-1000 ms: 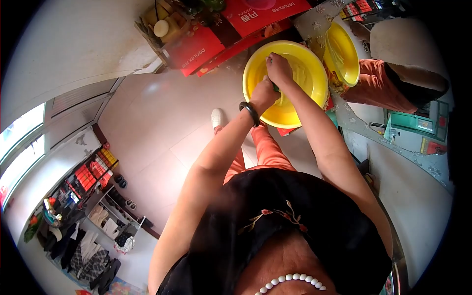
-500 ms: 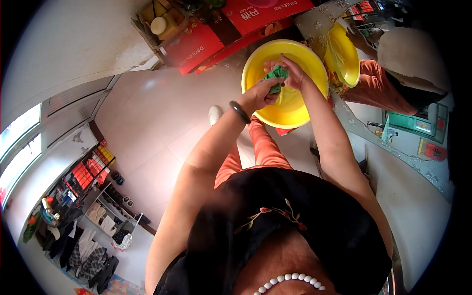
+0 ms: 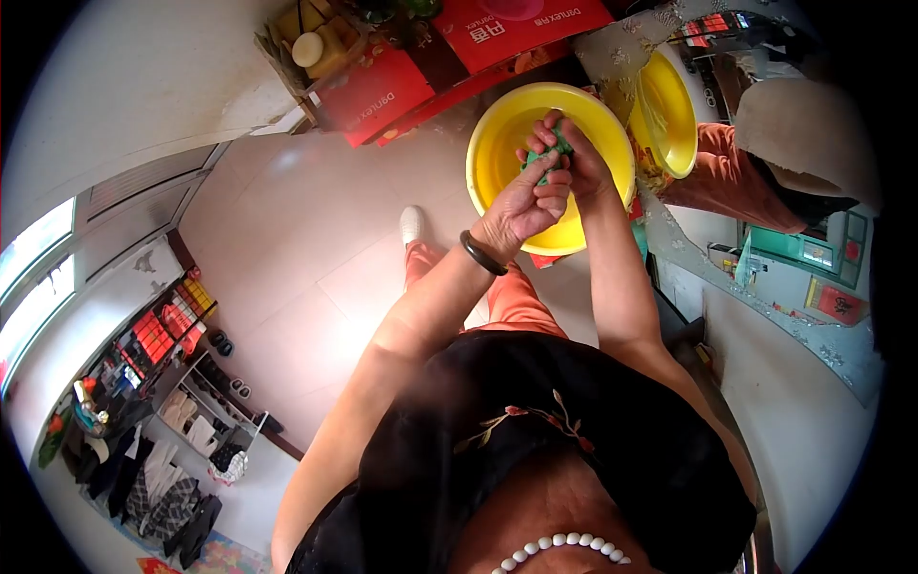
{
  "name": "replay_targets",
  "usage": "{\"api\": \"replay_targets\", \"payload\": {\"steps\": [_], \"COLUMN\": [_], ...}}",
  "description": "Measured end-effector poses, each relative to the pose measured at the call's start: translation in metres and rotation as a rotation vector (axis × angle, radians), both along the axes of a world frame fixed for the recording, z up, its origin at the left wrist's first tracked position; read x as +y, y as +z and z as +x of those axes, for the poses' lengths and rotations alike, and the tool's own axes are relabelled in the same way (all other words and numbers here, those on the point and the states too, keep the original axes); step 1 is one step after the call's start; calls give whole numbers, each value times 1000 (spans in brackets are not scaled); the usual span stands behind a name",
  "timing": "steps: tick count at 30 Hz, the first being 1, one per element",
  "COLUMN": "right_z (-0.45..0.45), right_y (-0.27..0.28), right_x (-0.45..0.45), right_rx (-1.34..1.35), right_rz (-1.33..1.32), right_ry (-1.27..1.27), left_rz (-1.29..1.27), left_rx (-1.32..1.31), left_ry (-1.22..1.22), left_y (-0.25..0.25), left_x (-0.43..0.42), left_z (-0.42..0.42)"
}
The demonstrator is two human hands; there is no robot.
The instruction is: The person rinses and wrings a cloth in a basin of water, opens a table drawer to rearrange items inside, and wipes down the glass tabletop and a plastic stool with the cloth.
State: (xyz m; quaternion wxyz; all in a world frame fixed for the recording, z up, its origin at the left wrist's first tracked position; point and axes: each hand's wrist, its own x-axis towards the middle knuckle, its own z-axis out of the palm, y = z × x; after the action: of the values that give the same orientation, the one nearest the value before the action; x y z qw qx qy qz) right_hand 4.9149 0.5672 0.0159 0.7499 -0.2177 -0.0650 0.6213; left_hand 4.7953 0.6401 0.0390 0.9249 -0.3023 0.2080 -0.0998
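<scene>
A crumpled green cloth (image 3: 543, 168) is bunched between my two hands, above a large yellow basin (image 3: 486, 161). My left hand (image 3: 526, 205), with a dark bangle at its wrist, is closed around the lower part of the cloth. Curled over the upper part is my right hand (image 3: 582, 159), its fingers wrapped round the cloth close to the left fingertips. Much of the cloth is hidden inside the hands. The basin's bottom is partly covered by my hands, and I cannot tell how much water it holds.
Red boxes (image 3: 382, 91) stand beyond the basin, beside a container with a yellow bottle (image 3: 318, 48). To the right, a mirror (image 3: 669, 225) reflects the basin and a person's trousers. A shoe rack (image 3: 215, 411) stands far left on the tiled floor (image 3: 277, 220).
My hands have drawn together and closed more tightly around the cloth, so less green shows. The left hand has turned and moved slightly down; the right fingers have curled in.
</scene>
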Motion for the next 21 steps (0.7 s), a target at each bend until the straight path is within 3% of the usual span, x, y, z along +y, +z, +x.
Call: {"api": "replay_targets", "payload": {"steps": [2, 10, 14, 20, 21], "right_z": [6, 9, 7, 3, 2], "right_y": [7, -44, -73, -92, -93], "right_x": [6, 33, 42, 53, 55], "right_rx": [-82, -169, -269, -363, -350], "right_rz": [-170, -585, -762, -973, -1023], "right_ry": [50, 8, -56, -234, -259], "left_rz": [171, 922, 1363, 2241, 2263], "left_rx": [-106, 180, 321, 236, 284], "left_ry": [-95, -643, -716, -937, -948], "left_y": [-19, -66, -84, -102, -103], "left_x": [7, 28, 22, 15, 13], "left_z": [-1, 16, 22, 27, 26]}}
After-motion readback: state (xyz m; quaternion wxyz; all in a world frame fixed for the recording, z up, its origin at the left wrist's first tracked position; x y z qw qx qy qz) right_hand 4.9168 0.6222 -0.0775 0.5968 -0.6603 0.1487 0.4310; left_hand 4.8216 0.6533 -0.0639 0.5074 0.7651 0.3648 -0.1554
